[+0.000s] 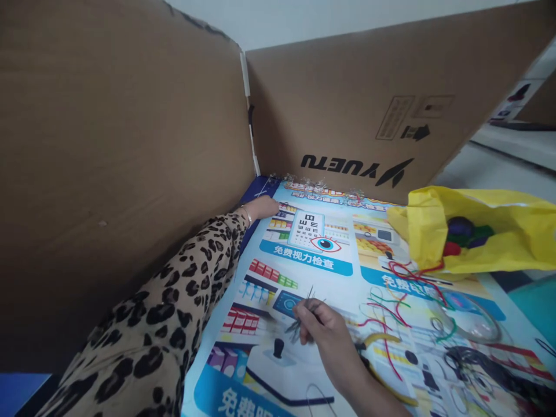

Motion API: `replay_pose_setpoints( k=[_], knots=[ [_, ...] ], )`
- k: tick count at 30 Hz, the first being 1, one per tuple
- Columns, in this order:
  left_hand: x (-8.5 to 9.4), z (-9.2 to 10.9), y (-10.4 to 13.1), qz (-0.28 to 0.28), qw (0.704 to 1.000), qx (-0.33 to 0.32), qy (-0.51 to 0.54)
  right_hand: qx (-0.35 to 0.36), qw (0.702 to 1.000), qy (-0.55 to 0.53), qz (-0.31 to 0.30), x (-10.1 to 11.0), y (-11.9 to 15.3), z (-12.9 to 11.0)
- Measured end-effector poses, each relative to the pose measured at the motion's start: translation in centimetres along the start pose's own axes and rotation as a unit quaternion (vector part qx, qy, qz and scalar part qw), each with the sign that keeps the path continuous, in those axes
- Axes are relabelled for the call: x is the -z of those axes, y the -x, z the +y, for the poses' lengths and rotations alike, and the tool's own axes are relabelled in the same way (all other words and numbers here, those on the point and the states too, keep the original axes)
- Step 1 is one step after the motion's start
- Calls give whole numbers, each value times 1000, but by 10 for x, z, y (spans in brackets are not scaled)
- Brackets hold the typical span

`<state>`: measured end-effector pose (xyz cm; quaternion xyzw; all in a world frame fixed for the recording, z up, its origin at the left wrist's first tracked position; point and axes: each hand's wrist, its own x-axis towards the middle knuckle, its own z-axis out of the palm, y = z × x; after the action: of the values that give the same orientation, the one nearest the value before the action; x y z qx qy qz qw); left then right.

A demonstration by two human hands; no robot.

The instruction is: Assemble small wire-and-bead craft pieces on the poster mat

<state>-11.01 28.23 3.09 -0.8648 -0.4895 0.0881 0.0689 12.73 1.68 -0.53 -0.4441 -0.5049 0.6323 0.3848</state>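
My right hand (319, 321) is closed around a small bunch of thin dark wire pieces (292, 329), whose ends stick out above and below the fingers. It is held over the middle of a printed poster sheet (278, 275). My left hand (264, 207), with a bracelet at the wrist, reaches to the sheet's far left corner. Its fingers are curled down, and whatever they hold is too small to make out. Close to my right wrist lie yellow-handled pliers (377, 341), partly hidden by the forearm.
Cardboard walls (347, 110) stand along the back and left. Small wiry bits (321, 186) lie along the back wall's foot. On the right are a yellow bag (428, 226) with coloured balls inside, loose red and green cords (402, 307), and a dark wire tangle (482, 368).
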Motion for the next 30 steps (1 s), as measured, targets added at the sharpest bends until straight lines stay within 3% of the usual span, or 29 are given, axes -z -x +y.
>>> replay_pose_setpoints(
  k=[4, 8, 12, 18, 20, 21, 25, 27, 30],
  knots=[
    [4, -1, -9, -15, 999, 15, 45, 1, 1000, 12, 3, -1, 1, -1],
    [14, 3, -10, 3, 992, 56, 111, -3, 1000, 3, -2, 0, 2, -2],
    [37, 25, 6, 35, 974, 79, 211, 17, 999, -31, -7, -1, 2, -4],
    [69, 98, 78, 20, 928, 2, 373, 40, 994, -56, 86, -1, -1, -3],
    [71, 122, 109, 23, 873, -33, 487, 60, 991, -47, 109, 0, -2, -1],
    [70, 133, 124, 31, 859, -41, 509, 69, 991, -38, 107, 1, -2, 0],
    [57, 174, 175, 170, 862, -9, 478, 80, 995, 15, 58, -1, 3, 0],
    [46, 195, 194, 246, 849, 13, 468, 94, 994, 55, 21, -4, 7, -2],
    [32, 221, 213, 298, 834, 28, 463, 142, 982, 124, -35, -8, 13, -5]
  ],
)
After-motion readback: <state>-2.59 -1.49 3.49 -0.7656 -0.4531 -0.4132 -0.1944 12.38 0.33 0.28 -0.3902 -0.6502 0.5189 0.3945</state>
